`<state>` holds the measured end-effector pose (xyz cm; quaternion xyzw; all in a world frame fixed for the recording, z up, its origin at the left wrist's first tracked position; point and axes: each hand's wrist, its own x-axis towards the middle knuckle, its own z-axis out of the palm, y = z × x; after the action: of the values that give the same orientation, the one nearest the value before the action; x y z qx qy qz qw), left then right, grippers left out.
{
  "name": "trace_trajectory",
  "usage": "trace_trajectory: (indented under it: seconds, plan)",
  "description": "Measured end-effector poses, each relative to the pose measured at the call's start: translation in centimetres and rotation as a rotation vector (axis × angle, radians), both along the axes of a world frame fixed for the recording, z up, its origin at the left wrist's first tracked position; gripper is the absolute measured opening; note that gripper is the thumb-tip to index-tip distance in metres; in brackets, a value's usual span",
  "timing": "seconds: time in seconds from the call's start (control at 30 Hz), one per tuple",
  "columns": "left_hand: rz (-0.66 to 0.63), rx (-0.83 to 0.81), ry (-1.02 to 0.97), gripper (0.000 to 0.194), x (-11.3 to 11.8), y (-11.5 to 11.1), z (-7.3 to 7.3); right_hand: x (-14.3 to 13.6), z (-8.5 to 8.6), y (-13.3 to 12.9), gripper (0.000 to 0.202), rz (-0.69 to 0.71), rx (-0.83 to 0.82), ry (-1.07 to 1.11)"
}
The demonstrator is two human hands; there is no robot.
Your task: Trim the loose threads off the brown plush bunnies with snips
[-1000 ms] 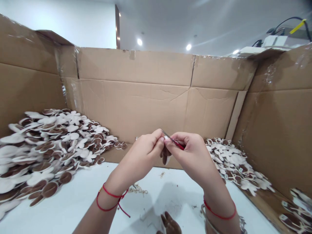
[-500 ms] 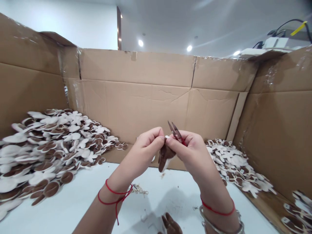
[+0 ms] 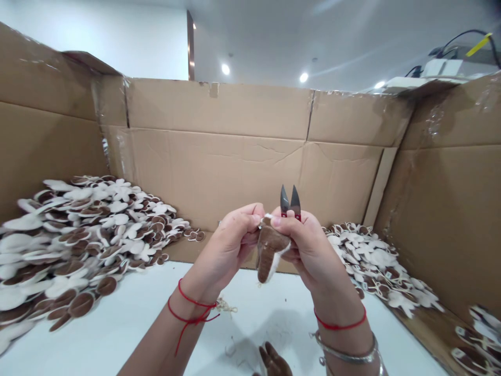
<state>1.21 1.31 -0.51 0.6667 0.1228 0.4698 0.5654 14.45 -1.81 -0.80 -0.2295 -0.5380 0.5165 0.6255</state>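
Observation:
A small brown-and-white plush piece [image 3: 270,248] hangs between my two hands above the table. My left hand [image 3: 242,227] pinches its upper left edge. With thumb and fingers my right hand [image 3: 299,232] grips its right side, and the same hand also keeps a pair of red-handled thread snips [image 3: 290,202], blades pointing up and apart. Most of the snips' handle is hidden in the palm. Another brown plush piece [image 3: 276,360] lies on the table near the bottom edge, partly cut off by the frame.
Cardboard walls [image 3: 219,156] enclose the white table [image 3: 176,313]. A large heap of brown-and-white plush pieces [image 3: 90,235] lies on the left; a smaller pile [image 3: 379,261] lies on the right, with more pieces [image 3: 473,339] at the lower right. Thread scraps [image 3: 226,307] lie near my left wrist.
My right hand has turned, so the snips now point straight up with blades wider apart. The plush piece has turned and shows more of its brown face.

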Motion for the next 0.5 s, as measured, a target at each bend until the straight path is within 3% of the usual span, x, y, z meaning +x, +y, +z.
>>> trace_trajectory:
  seconds: [0.23, 0.5]
  plan:
    - [0.104, 0.204, 0.228, 0.03, -0.7, 0.5, 0.5, 0.3, 0.2, 0.0, 0.017, -0.184, 0.058, -0.174]
    - [0.182, 0.25, 0.452, 0.039, -1.2, 0.5, 0.6, 0.4, 0.1, -0.3, 0.021, -0.286, 0.081, -0.264]
